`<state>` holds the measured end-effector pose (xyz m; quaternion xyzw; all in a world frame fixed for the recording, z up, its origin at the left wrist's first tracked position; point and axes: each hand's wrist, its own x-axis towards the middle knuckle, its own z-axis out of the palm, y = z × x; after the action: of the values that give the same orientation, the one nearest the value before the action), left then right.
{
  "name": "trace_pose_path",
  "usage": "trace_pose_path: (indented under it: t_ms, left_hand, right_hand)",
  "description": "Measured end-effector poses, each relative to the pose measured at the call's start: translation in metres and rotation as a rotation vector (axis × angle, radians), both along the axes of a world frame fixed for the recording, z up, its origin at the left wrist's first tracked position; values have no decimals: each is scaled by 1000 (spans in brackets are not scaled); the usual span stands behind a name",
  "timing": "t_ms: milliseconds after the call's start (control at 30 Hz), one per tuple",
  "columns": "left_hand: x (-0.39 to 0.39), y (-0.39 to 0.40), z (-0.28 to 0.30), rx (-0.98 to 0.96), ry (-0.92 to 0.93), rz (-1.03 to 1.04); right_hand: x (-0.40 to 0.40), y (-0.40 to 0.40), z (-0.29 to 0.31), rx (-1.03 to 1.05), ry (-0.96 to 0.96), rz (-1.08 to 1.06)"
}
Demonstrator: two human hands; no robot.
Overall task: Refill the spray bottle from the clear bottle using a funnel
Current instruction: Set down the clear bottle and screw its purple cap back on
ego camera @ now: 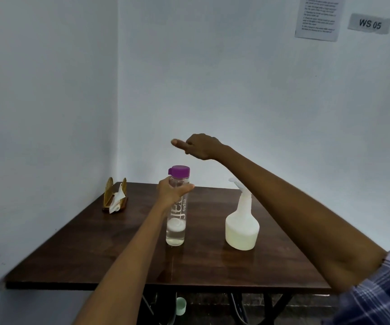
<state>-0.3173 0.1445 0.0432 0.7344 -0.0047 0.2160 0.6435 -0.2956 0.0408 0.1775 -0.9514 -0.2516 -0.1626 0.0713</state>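
On the dark wooden worktop [95, 249] I count two bottles, one napkin holder and one white napkin. The clear bottle [175, 221] stands upright near the middle, at about 12 o'clock from the person, and its purple cap [179, 171] is on. The spray bottle [242, 227], white and cloudy, stands upright at about 1 o'clock, near the clear bottle but apart from it, with its trigger head [237, 184] in place. I see no funnel on the worktop.

The left hand [171, 191] holds the clear bottle just under the cap: its grip is wrapped around the upper part, thumb on the near side. The right hand [198, 146] hovers in the air above and a little behind the purple cap, touching nothing; its fingers look loosely bent with one finger stretched toward 9 o'clock, and it holds nothing (the picture is a little blurred there).

The gold napkin holder [111, 193] with the napkin [117, 200] stands at the far left corner, at about 10 o'clock, close to both walls. The worktop meets the wall on its left and far edges. The near edge and the right part are free of things. Under the worktop a small pale green cup-like thing [181, 306] is partly seen on the floor. On the wall at 2 o'clock hang one printed sheet [318, 17] and one label reading "WS 05" [370, 24].
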Motion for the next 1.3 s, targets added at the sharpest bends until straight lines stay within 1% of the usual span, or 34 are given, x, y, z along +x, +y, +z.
trace_pose_path:
  t_ms: [67, 200, 300, 333, 367, 400, 433, 467, 533, 567, 600, 667, 733, 800, 867, 933, 1033, 1200, 1300]
  left_hand:
    - [0, 0, 1, 5, 3, -4]
    - [0, 0, 0, 13, 4, 14]
    - [-1, 0, 1, 17, 9, 10]
    - [-1, 0, 1, 17, 10, 11]
    - [0, -1, 1, 9, 9, 12]
    - [0, -1, 1, 1, 9, 17]
    - [0, -1, 0, -3, 7, 24]
    - [1, -2, 0, 0, 7, 32]
    - [1, -2, 1, 14, 14, 38]
    - [2, -2, 1, 15, 16, 37]
    - [1, -1, 2, 12, 14, 32]
    - [1, 0, 2, 0, 8, 18]
    - [0, 0, 2, -16, 5, 4]
    - [0, 0, 1, -37, 0, -5]
    - [0, -1, 3, -63, -7, -14]
    - [-2, -2, 5, -83, -17, -24]
    - [-5, -4, 5, -92, -53, -36]
    - [-8, -10, 6, -105, -89, -18]
    - [-4, -15, 2, -112, -128, 12]
  right_hand:
    - [-1, -2, -2, 104, 72, 67]
    - [-3, 0, -10, 82, 99, 162]
    - [-5, 2, -15, 69, 276, 218]
    - [-4, 4, -17, 25, 267, 208]
    - [-4, 6, -20, -43, 166, 173]
    - [-6, 8, -22, -117, 7, 118]
    - [-4, 11, -23, -135, -146, 61]
    - [-4, 12, -24, -87, -223, 27]
    - [-4, 12, -23, 17, -258, 34]
    - [-4, 12, -22, 21, -265, 65]
    - [-3, 11, -20, 14, -227, 108]
    - [-5, 12, -17, 3, -26, 211]
    - [-5, 14, -19, -61, 133, 225]
    - [-5, 14, -23, -113, 175, 198]
    - [-5, 13, -25, -99, 194, 191]
    - [-9, 14, -25, -154, 170, 168]
    - [-10, 15, -27, -283, 49, 115]
    - [-10, 10, -34, -281, -60, 114]
    - [-7, 8, -35, -253, -74, 73]
